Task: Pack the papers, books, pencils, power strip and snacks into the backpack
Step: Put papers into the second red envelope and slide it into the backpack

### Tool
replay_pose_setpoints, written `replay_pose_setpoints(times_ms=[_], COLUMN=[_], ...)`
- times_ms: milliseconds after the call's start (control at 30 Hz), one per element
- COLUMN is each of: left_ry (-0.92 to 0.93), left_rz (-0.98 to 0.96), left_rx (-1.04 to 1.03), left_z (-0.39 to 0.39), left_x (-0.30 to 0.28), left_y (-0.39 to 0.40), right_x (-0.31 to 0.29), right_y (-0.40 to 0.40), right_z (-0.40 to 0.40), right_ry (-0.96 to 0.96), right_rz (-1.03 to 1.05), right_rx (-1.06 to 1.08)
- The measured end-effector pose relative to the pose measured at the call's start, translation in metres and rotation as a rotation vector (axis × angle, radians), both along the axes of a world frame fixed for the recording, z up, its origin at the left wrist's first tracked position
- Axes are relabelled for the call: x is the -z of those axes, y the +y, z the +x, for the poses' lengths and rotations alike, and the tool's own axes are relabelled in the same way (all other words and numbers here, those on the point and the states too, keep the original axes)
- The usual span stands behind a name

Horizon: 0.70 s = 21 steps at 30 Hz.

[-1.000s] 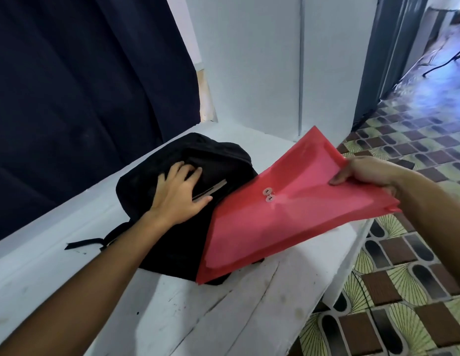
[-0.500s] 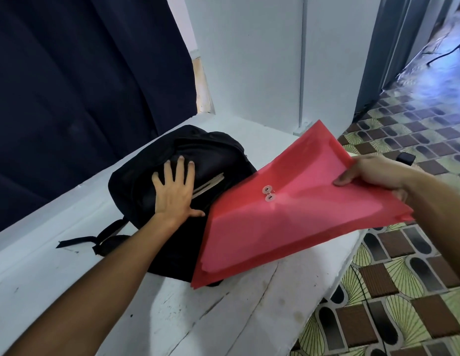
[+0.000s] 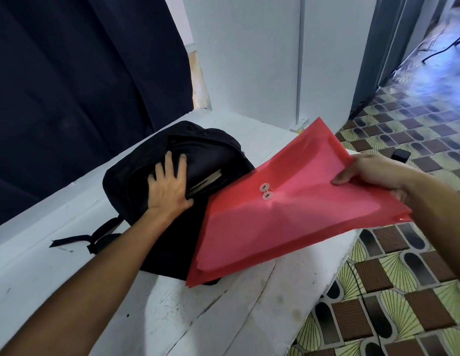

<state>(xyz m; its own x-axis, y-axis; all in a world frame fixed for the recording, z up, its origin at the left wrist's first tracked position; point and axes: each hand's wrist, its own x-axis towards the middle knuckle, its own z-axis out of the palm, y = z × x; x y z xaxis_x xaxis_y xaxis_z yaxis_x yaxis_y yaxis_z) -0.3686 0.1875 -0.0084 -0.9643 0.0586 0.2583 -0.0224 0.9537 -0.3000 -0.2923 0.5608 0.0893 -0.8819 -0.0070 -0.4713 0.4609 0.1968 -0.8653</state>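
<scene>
Folder (image 3: 288,214): light, floppy, slick; my right hand (image 3: 372,173) pinches its far edge | left hand (image 3: 169,186) spread flat on backpack (image 3: 211,155) | I'd grip nearer mid-edge.

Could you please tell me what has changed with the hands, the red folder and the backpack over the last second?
The left hand shifted up the backpack, its fingers now spread flat and pointing away from the person rather than angled toward the red folder. Otherwise little changed: the right hand still pinches the folder's far edge, and the folder's lower corner still overlaps the backpack on the white table.
</scene>
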Motion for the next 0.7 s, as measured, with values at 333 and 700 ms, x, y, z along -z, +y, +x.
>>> replay_pose_setpoints(times_ms=[333,700], left_ry=[-0.038,-0.219], left_rz=[0.217,0.518], left_rx=[0.022,-0.033], left_z=[-0.016,-0.043], left_x=[-0.049,-0.114], left_y=[-0.017,-0.047], right_x=[0.004,0.000], right_y=[-0.016,-0.031], right_z=[0.001,0.002], right_ry=[0.006,0.114], right_rz=[-0.069,-0.059], right_rx=[0.022,0.091])
